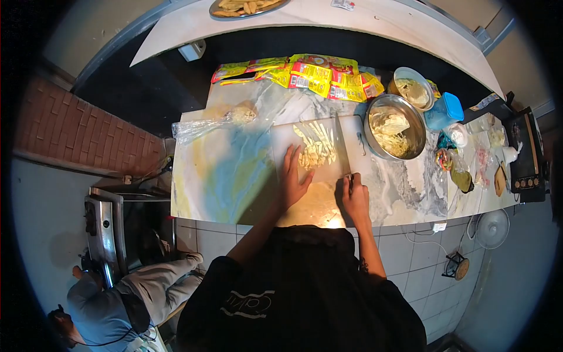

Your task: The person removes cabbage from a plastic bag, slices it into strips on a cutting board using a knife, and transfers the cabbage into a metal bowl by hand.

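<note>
My right hand (356, 198) is closed around the handle of a long kitchen knife (342, 142). Its blade points away from me over the right side of a white cutting board (284, 134). Pale yellow cut strips (316, 144) lie on the board left of the blade, long ones at the back and shorter pieces in front. I cannot tell what food they are. My left hand (297, 179) rests at the board's front left, fingers stretched out, fingertips beside the nearest pieces. Right of the board stands a steel bowl (374, 136) holding pale yellow food.
Yellow and red packets (311, 75) line the back of the marble table (220, 176). A second bowl (423, 76), a blue container (444, 111) and small bags are at right, near a black oven (526, 149). Above is a plate (218, 14); another person (102, 305) sits lower left.
</note>
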The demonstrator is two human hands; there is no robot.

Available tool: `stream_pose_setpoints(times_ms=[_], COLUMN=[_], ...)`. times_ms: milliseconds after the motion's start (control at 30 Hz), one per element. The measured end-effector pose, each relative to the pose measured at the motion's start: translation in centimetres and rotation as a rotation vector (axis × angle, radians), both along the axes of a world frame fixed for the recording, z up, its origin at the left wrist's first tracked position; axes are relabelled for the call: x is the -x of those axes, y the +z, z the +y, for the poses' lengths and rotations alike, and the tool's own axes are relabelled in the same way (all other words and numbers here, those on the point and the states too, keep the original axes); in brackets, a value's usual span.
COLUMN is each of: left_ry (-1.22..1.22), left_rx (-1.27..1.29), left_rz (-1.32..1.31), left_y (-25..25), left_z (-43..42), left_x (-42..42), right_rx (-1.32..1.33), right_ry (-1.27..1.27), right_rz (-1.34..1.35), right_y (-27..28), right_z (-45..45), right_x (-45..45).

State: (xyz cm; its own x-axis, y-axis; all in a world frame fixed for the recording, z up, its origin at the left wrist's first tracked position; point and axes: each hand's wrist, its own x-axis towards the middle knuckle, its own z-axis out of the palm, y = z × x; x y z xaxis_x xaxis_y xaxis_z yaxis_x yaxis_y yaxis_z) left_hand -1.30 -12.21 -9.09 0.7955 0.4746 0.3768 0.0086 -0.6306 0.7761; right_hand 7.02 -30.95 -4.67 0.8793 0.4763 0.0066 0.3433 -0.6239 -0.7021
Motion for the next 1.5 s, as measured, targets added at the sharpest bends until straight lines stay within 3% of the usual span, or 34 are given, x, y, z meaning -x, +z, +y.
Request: stream_pose_setpoints(times_ms=[233,467,800,867,1000,1067,1200,1300,1367,1500], left_ry=[0.103,0.169,0.258,0.234,0.204,0.149,0.137,0.157,0.256,0.299], left_rx=[0.077,0.057,0.074,0.089,0.076,0.005,-0.034,-0.22,-0.43,-0.498], left_rz=[0.058,0.006,-0.029,-0.157,-0.044,0.12,0.044,0.119,0.357,0.416], left_y=[0.4,-0.1,0.1,-1.1,2.4,4.0,1.4,1.7,2.8,1.5], left_z=[-1.1,-1.1,-0.1,0.3,0.3,0.5,0.4,0.2,-0.4,-0.2], left_x=[-4.8,-8.8,-7.9,-7.3,-5.4,-4.8,-5.1,-5.0,-4.6,-5.0], right_rx=[0.079,-0.087,-0.071,-0.103,-0.131,-0.118,0.001,0.092,0.107,0.138], right_ry=[-0.01,0.061,0.108,0.095,0.075,0.049,0.001,-0.007,-0.011,-0.034], right_rz=[-0.055,0.055,0.158,0.185,0.168,0.172,0.081,-0.019,-0.087,-0.162], right_y=[-1.3,-2.2,-2.7,-2.3,-1.0,-0.3,-0.3,0.4,0.3,-0.1], right_z=[0.4,2.7,3.5,3.4,2.6,2.0,0.8,0.8,1.0,1.8], right_x=[-0.5,2.6,3.7,3.7,3.4,2.8,1.1,-0.1,-0.7,-1.8])
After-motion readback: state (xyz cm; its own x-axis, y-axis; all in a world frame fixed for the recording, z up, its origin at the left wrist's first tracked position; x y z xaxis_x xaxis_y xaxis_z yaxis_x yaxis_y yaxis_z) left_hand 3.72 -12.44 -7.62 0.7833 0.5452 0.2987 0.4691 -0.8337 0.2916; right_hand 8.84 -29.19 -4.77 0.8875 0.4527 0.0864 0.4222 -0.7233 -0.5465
